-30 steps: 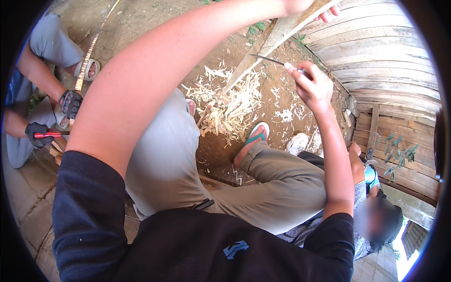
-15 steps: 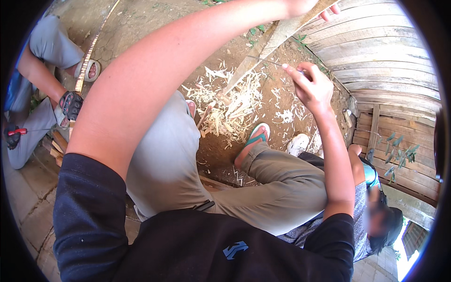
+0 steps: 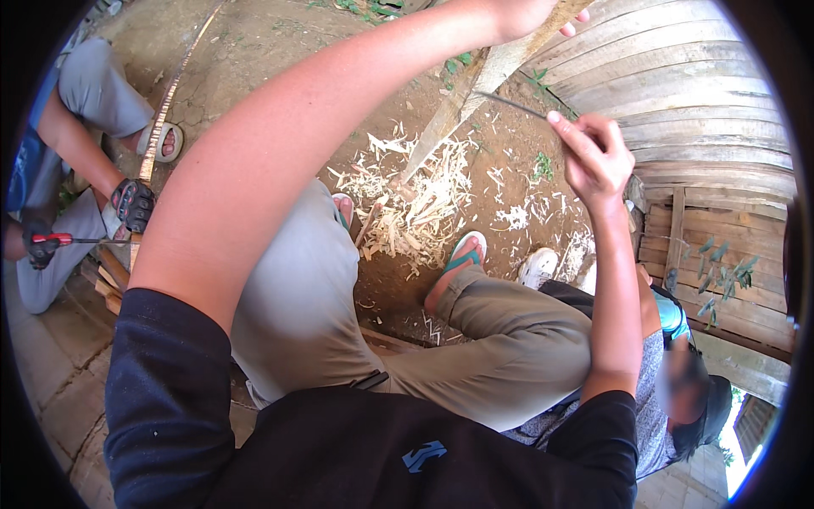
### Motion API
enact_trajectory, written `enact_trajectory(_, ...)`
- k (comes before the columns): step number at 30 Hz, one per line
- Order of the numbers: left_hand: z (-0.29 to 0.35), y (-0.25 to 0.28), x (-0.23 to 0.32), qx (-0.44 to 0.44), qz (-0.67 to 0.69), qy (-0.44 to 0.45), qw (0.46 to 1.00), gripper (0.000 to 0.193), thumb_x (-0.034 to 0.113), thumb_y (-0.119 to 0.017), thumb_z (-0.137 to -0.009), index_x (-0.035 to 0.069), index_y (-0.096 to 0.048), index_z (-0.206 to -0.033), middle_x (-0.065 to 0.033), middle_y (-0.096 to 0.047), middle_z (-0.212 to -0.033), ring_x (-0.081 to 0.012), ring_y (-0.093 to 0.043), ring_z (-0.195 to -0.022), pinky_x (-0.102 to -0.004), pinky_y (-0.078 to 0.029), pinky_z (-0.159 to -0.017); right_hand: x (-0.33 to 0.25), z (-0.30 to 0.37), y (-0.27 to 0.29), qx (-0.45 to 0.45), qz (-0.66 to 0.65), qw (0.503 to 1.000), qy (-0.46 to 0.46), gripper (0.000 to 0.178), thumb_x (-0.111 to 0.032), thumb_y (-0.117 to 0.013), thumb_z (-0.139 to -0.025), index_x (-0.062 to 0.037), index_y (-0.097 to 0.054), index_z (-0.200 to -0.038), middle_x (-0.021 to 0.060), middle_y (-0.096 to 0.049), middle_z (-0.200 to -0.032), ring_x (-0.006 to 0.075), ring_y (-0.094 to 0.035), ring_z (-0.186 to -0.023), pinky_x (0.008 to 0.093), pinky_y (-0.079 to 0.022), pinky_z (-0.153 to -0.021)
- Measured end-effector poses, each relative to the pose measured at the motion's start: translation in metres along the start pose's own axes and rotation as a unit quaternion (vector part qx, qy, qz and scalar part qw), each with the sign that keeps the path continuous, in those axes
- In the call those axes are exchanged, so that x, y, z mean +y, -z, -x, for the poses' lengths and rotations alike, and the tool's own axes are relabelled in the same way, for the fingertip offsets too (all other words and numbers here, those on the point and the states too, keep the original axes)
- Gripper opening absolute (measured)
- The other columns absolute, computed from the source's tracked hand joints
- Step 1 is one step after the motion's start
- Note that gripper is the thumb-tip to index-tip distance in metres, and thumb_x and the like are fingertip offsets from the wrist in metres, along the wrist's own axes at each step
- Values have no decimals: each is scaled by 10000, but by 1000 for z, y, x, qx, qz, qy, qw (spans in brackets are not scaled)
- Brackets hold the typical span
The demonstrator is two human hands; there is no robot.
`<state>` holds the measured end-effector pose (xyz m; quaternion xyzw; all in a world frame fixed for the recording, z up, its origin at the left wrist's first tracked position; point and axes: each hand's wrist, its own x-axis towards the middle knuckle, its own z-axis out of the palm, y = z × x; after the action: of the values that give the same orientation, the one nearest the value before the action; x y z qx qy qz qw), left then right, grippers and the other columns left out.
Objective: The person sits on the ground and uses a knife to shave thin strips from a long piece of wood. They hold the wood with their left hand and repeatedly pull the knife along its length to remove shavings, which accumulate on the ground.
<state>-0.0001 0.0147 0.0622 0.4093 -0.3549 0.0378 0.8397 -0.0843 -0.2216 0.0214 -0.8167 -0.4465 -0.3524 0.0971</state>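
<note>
Plank (image 3: 498, 71), clasped far off by the left hand (image 3: 527, 15), risked twisting if the right hand's (image 3: 599, 159) clamped knife (image 3: 515, 105) snagged.

- Bright daylight fills the scene, strongest at two o'clock, where the plank wall (image 3: 678, 102) washes out toward the rim.
- White glare burns through at four o'clock, edged with blue-violet fringing.
- At ten o'clock the left arm (image 3: 280, 161) takes a pale, pinkish sheen.
- Soft shade darkens the soil (image 3: 387, 297) near the centre.
- The black shirt (image 3: 339, 450) at six o'clock shows little detail.
- Fisheye curvature bows the wall, and black vignetting closes every corner.
- The right hand (image 3: 598, 161), toward two o'clock, is fairly clear; a smeared patch blurs a person's head (image 3: 705, 405) at four.
</note>
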Motion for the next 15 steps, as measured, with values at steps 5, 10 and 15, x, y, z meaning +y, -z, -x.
enact_trajectory(5, 1, -5, -2, -30, -15, 2, 999, 627, 578, -543, -1022, 64, -609, -1374, -26, -640, -971, -86, -570, -754, -240, -479, -601, -3, -16, 15, 10, 0, 1000, -16, 545, 46, -797, -736, -300, -810, -1156, -1, -604, -886, 81, -554, -549, 272, -461, -480)
enact_trajectory(10, 4, -14, -8, -123, 12, 3, 992, 637, 558, -528, -1035, 46, -586, -1410, -47, -663, -1088, -96, -599, -820, -250, -504, -648, -9, -10, 31, -32, 47, 997, -58, 455, 8, -793, -777, -290, -810, -1121, -10, -610, -884, 92, -573, -542, 296, -464, -475)
enact_trajectory(15, -10, -1, -24, -30, -66, -85, 994, 609, 510, -505, -1057, 48, -563, -1450, -84, -669, -1278, -115, -644, -908, -260, -532, -721, -19, -16, 15, -39, 21, 993, -110, 396, -30, -796, -802, -288, -804, -1103, -21, -624, -880, 110, -594, -554, 304, -481, -485)
